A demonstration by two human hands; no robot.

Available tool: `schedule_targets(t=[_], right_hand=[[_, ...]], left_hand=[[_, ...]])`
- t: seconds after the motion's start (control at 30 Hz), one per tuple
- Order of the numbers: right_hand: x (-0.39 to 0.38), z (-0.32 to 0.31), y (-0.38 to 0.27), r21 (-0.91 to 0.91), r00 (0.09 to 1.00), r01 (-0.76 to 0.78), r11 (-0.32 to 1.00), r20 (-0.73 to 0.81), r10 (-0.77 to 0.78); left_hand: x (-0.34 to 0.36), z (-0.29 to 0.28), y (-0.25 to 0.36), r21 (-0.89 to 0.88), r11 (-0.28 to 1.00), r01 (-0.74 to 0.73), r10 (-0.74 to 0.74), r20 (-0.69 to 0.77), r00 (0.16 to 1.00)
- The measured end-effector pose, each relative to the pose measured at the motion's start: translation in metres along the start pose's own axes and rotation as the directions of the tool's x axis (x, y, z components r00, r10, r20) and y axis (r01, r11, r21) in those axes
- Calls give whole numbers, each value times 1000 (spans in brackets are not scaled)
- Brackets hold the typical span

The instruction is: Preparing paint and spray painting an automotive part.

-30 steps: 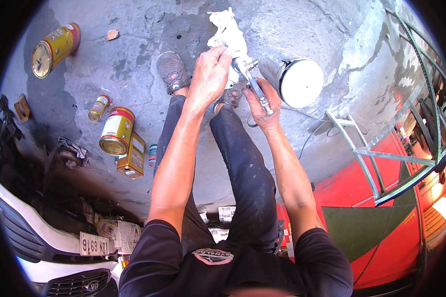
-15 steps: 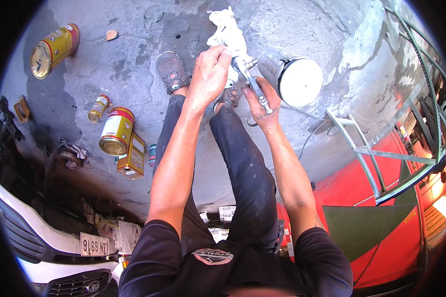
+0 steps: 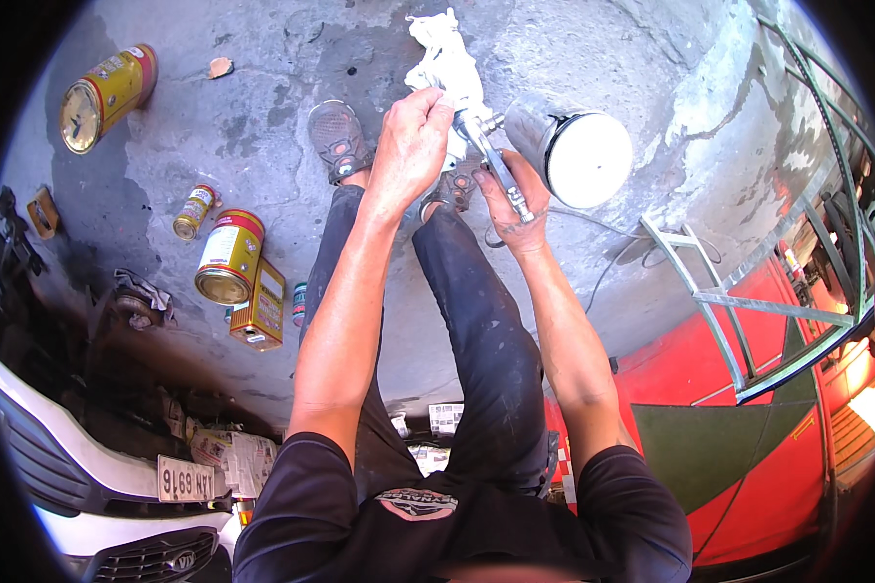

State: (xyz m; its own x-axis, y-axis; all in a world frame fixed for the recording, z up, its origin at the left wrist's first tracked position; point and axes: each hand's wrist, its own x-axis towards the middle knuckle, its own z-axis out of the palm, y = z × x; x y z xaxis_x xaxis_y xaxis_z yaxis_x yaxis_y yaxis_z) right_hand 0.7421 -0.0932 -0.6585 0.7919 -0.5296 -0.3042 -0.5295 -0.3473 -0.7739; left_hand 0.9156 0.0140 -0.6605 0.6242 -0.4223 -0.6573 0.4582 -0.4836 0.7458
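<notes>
Spray gun (image 3: 494, 160) just past twelve o'clock from the worker, held up over a cracked, stained concrete floor (image 3: 603, 58) that spreads wider than anything else here. A red panel (image 3: 729, 505) with a dark green patch takes up four o'clock; the front of a white car (image 3: 68, 432) faces in at eight. At three, a bare metal stand (image 3: 773, 308) rises near a thin hose (image 3: 598, 223). I can't tell whether that hose joins the gun, but if it does, a snag could wrench the grip. Yellow-and-red tins (image 3: 231, 253) sit around nine, within reach of a careless sidestep that might topple one.

Between one and two hangs the silvery cup (image 3: 589, 160), white-lidded and seemingly joined to the gun; its contents are hidden, and too much tilt with a loose lid could spill them. The right hand (image 3: 517, 199) is wrapped around the gun's handle. The left hand (image 3: 418, 136) is closed on a crumpled white cloth (image 3: 447, 68) at twelve, where stray threads might catch on the fittings.
</notes>
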Motion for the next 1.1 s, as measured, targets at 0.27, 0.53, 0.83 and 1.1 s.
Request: schedule_targets(t=[0.27,0.53,0.83,1.1], right_hand=[[3,3,3,-47,999,49,998,-22,-50],[5,3,5,-32,999,32,999,-8,-32],[6,1,9,-55,999,48,997,-10,-48],[7,0,12,-25,1000,25,999,-12,-25]], left_hand=[[4,0,0,10,1000,22,-22,-4,1000],[7,1,1,15,1000,8,-8,-3,1000],[9,4,3,16,1000,19,-19,3,1000],[12,6,2,23,1000,13,-13,5,1000]])
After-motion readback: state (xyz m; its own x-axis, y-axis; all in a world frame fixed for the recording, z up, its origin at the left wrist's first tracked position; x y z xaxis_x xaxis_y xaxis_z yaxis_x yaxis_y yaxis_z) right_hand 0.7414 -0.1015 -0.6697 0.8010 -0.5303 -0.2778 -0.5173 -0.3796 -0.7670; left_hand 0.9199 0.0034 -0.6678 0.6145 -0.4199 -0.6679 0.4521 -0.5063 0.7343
